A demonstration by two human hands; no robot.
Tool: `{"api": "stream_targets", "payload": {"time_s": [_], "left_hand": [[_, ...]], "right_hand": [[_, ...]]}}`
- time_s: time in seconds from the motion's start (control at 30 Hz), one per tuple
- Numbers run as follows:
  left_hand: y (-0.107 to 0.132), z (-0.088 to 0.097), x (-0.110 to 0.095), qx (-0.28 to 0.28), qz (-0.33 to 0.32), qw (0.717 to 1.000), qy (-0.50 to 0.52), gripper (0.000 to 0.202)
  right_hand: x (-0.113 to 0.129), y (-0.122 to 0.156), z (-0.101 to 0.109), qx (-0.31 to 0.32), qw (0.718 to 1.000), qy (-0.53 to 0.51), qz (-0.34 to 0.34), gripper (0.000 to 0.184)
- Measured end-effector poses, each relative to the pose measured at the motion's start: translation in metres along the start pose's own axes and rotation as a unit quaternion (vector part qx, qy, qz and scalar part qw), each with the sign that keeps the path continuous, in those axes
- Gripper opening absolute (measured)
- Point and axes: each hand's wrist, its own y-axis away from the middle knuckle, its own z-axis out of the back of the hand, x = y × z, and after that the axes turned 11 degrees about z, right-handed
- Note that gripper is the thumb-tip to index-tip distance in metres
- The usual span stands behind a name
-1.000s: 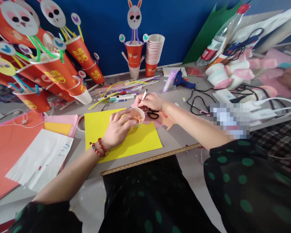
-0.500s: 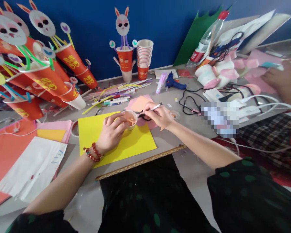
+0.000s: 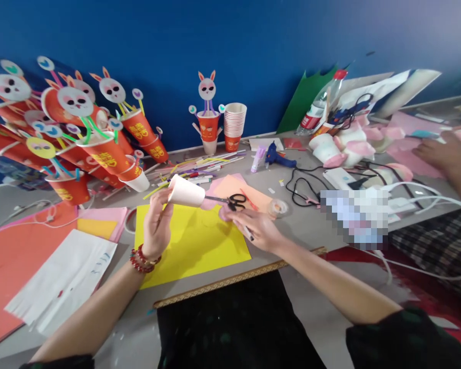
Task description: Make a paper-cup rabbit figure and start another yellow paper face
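My left hand (image 3: pixel 156 225) is raised above the yellow paper sheet (image 3: pixel 192 245) and grips a white paper cup (image 3: pixel 186 192) lying sideways, its rim toward the left. A red bead bracelet (image 3: pixel 142 259) circles that wrist. My right hand (image 3: pixel 251 229) rests low over the right part of the yellow sheet, fingers closed round a pen (image 3: pixel 248 233) whose tip points down and right. Black-handled scissors (image 3: pixel 230 200) lie just beyond it on orange and pink paper (image 3: pixel 238 190).
Red cup rabbits (image 3: pixel 100 148) crowd the left. A cup stack (image 3: pixel 234 125), a glue stick (image 3: pixel 258 159), a blue glue gun (image 3: pixel 278 156), a tape roll (image 3: pixel 278 207) and black cables (image 3: pixel 307 184) sit behind. Another person's hand (image 3: pixel 443 154) works at far right. White paper (image 3: pixel 61 279) lies left.
My left hand has lifted the cup off the yellow sheet and turned it sideways. My right hand drew back from the cup toward me with the pen. The camera tilted up.
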Motion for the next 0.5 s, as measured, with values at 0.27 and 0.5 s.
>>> {"api": "stream_targets", "payload": {"time_s": [0.27, 0.5], "left_hand": [[-0.021, 0.011, -0.013, 0.076, -0.042, 0.983, -0.164, 0.015], [-0.076, -0.046, -0.033, 0.165, -0.15, 0.944, -0.244, 0.025]], "right_hand": [[0.003, 0.001, -0.006, 0.029, 0.991, 0.082, 0.103, 0.034], [0.003, 0.002, -0.013, -0.003, 0.989, 0.085, 0.118, 0.028]]}}
